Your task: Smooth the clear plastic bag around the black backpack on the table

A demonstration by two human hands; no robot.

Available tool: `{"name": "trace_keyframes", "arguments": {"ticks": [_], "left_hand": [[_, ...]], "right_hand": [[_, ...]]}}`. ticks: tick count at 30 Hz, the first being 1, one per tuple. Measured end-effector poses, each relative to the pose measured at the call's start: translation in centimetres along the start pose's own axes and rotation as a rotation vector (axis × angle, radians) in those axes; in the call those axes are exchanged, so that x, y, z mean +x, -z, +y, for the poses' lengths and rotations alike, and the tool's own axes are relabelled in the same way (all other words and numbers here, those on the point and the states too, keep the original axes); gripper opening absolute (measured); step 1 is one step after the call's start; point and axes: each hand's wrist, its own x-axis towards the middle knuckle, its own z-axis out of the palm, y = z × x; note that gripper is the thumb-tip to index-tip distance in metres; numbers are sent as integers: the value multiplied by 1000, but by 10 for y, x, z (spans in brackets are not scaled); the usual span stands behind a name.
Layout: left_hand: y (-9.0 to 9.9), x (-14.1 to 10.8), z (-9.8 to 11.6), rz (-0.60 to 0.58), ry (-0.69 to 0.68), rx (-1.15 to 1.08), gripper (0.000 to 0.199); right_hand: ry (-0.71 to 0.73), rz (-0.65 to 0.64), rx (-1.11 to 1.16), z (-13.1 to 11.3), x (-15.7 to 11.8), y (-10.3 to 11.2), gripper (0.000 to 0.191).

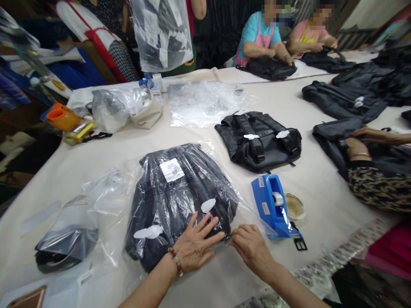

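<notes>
On the near part of the desk [205, 288], a black bag [189, 171] is laid inside clear plastic [248, 209]. It is pressed by the left hand [194, 248], fingers spread open. The plastic's right edge is pinched between the right hand's [252, 248] closed fingers.

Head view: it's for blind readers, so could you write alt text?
A person's left hand lies spread on a black bag wrapped in clear plastic, while the right hand appears to pinch the plastic at the bag's edge. To the right are a blue tape dispenser and an unwrapped black bag; behind, co-workers handle other black bags.
</notes>
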Motion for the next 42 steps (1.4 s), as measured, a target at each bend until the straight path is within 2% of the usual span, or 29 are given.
{"name": "trace_keyframes", "arguments": {"ticks": [6,10,11,14,17,25,29,31,33,36,42], "left_hand": [[-1,0,8,62,10,-70,60],[-17,6,22,238,144,-14,19],[-21,8,25,295,180,4,14],[-28,12,29,413,238,35,18],[-27,15,30,450,236,33,19],[-20,12,31,374,229,10,17],[-18,10,32,274,237,-85,4],[-20,9,32,240,237,-118,5],[-24,8,32,247,250,-130,5],[-27,9,31,266,273,-143,15],[-24,12,32,252,304,-184,14]], "right_hand": [[-63,-58,56,8,10,-3,16],[-89,-78,81,12,12,-8,19],[-96,-86,89,13,13,-9,20],[-100,-124,124,17,15,-10,19],[-84,-173,182,22,18,-3,11],[-65,-231,266,20,27,21,15],[-45,-270,199,14,22,21,16],[-31,-318,101,11,19,21,14],[-17,-362,24,9,17,20,13],[-37,-403,35,6,14,19,16],[-136,-434,36,3,3,13,22]]}}
